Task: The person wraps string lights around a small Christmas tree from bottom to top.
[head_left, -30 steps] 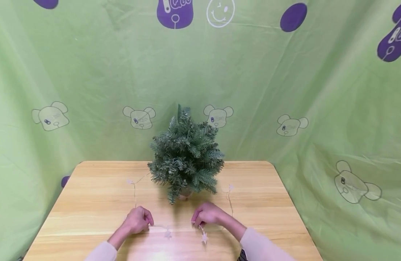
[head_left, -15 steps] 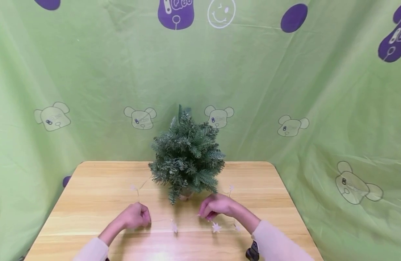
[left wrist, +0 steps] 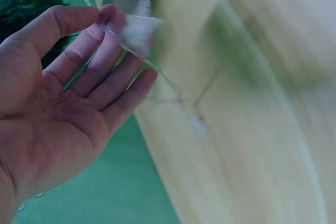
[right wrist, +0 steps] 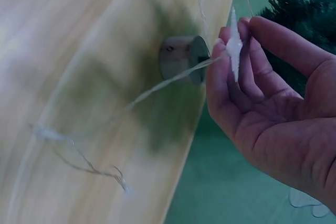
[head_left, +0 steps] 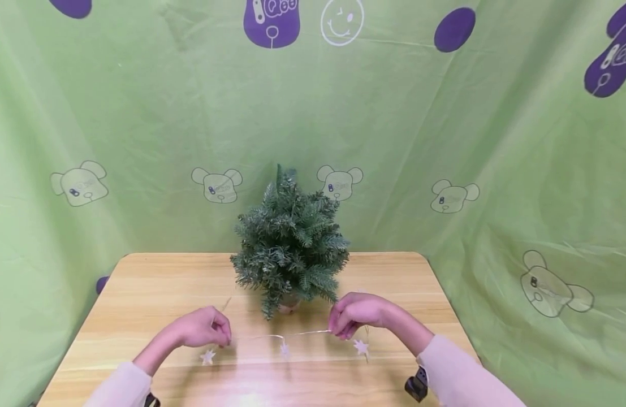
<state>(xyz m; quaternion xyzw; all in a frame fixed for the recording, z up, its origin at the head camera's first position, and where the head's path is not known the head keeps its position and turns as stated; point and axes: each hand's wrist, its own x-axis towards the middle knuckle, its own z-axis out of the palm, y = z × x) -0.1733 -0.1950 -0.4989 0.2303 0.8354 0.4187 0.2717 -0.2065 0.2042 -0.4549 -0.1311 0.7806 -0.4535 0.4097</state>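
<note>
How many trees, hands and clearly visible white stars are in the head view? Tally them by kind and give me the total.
Tree: 1
Left hand and right hand: 2
White stars: 3
Total: 6
Anything too faint to tell is left out.

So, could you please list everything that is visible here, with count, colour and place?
Small tree: one, green, on the table
Tree base: one, brownish, under the tree
String: apparently one, pale, between both hands and beyond
Star ornaments: at least three, white, along the string
Table: one, light wood, below everything
Cloth backdrop: green, behind the table and at its sides
Bear-head prints: five in the head view, pale, on the backdrop
Purple prints: several, on the backdrop
Smiley print: one, white, backdrop's top
Black devices: two, by the wrists
Sleeves: two, pale, on the forearms
Left hand: one, bare, pinching the string
Right hand: one, bare, pinching the string
</note>
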